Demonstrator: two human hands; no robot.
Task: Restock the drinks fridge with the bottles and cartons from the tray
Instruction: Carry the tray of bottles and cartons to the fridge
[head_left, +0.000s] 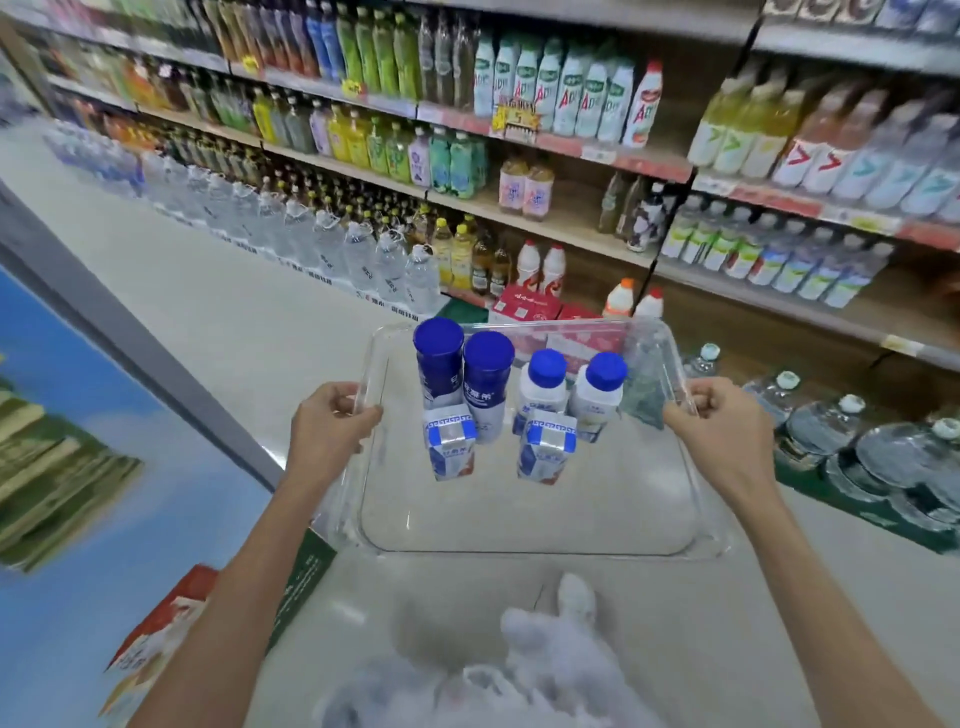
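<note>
I carry a clear plastic tray (524, 525) level in front of me. My left hand (332, 421) grips its left rim and my right hand (722, 431) grips its right rim. On the tray's far half stand two tall blue-capped bottles (439, 358) (487, 379), two short white bottles with blue caps (544, 389) (597, 392), and two small blue-and-white cartons (449, 441) (548, 447). The near half of the tray is bare.
Shelves (545, 218) full of drink bottles run along the aisle ahead and to the right. Large water jugs (883, 457) stand on the floor at right, water bottle packs (311, 244) at left. A blue panel (67, 415) with a grey frame stands at my left.
</note>
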